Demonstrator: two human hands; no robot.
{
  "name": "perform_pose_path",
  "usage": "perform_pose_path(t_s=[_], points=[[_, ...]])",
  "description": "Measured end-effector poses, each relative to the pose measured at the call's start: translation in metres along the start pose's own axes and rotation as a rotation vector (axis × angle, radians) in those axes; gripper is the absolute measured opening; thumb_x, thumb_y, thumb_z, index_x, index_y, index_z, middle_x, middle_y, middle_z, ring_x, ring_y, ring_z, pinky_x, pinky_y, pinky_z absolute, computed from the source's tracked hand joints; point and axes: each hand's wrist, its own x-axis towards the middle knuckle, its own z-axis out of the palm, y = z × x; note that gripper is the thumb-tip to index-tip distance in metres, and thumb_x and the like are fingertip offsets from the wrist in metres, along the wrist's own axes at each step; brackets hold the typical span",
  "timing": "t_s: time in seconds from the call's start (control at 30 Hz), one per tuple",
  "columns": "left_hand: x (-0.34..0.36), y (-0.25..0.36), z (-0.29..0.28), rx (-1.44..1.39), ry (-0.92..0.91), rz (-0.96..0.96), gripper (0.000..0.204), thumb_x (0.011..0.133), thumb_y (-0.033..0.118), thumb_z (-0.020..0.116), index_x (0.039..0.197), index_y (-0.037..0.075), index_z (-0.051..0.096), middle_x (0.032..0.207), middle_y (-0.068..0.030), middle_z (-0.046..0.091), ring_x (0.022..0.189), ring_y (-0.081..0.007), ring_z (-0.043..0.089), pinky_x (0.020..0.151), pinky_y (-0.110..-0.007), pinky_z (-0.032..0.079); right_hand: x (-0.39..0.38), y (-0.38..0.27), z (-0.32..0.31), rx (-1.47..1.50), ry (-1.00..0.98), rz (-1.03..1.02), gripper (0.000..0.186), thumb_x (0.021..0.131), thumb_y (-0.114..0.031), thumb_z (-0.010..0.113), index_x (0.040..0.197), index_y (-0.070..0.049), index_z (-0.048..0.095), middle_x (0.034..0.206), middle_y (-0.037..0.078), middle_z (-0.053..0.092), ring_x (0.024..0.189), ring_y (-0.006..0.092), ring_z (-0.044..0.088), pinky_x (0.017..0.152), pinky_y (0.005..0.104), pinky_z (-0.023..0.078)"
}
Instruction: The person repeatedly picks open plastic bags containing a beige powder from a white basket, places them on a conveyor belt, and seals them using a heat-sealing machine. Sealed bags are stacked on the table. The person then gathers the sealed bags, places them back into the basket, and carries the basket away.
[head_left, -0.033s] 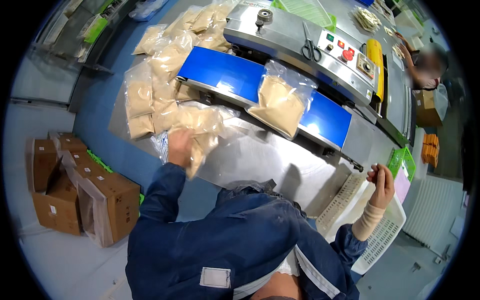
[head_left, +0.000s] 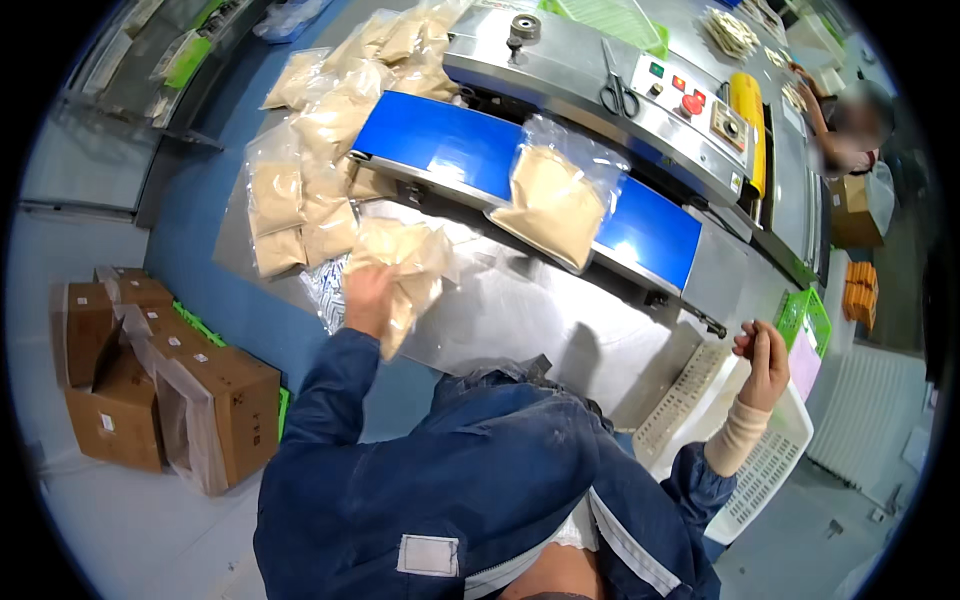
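My left hand (head_left: 370, 299) is closed on a clear plastic bag of beige powder (head_left: 405, 262), near the table's front left. Beside that hand lies a flat packet with a blue and white pattern (head_left: 327, 290). Another bag of beige powder (head_left: 552, 196) rests across the blue conveyor belt (head_left: 440, 145) of a metal sealing machine (head_left: 560, 65), its clear mouth toward the machine. My right hand (head_left: 765, 365) hangs over a white plastic basket (head_left: 770, 470), fingers curled together. Something small and pale shows at its fingertips, too small to name.
Several filled bags (head_left: 325, 125) are heaped left of the belt. Black scissors (head_left: 618, 95) lie on the machine by its control panel (head_left: 695, 105). A green basket (head_left: 805, 320) stands at the right. Cardboard boxes (head_left: 220, 410) sit on the floor at left. Another person (head_left: 855, 125) is at the far right.
My left hand has shifted slightly right with the bag, which now hangs a little differently and shows more of the patterned packet. My right hand has hardly moved.
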Motion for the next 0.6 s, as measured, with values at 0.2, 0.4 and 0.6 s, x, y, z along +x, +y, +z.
perform_pose_path(t_s=[0.2,0.4,0.6], points=[[-0.037,0.043,0.036,-0.027,-0.293,0.041,0.039,0.076,0.021,0.056,0.112,0.008,0.051,0.122,-0.0129,0.044,0.115,-0.0317,0.037,0.096,-0.047,0.025,-0.015,-0.006,-0.006,-0.018,-0.007,-0.029,0.023,0.090,-0.013,0.046,0.104,0.003,0.055,0.088,0.012,0.061,0.072,0.0135,0.057,0.063,0.0245,0.047],[-0.036,0.013,0.066,0.205,-0.319,-0.076,0.056,0.078,0.040,0.051,0.128,0.017,0.040,0.140,-0.0123,0.022,0.130,-0.0334,0.015,0.100,-0.057,0.007,-0.047,-0.001,-0.026,-0.026,0.087,0.047,0.024,0.090,-0.013,0.045,0.104,0.003,0.055,0.089,0.011,0.061,0.071,0.0135,0.057,0.064,0.0242,0.047],[-0.039,0.013,0.079,0.239,-0.462,-0.073,0.060,0.079,0.044,0.049,0.133,0.022,0.034,0.143,-0.0124,0.015,0.132,-0.0334,0.009,0.101,-0.056,0.002,-0.072,0.005,-0.050,-0.022,0.176,0.060,0.023,0.089,-0.012,0.047,0.102,0.003,0.057,0.087,0.012,0.062,0.071,0.0139,0.057,0.063,0.0246,0.048]])
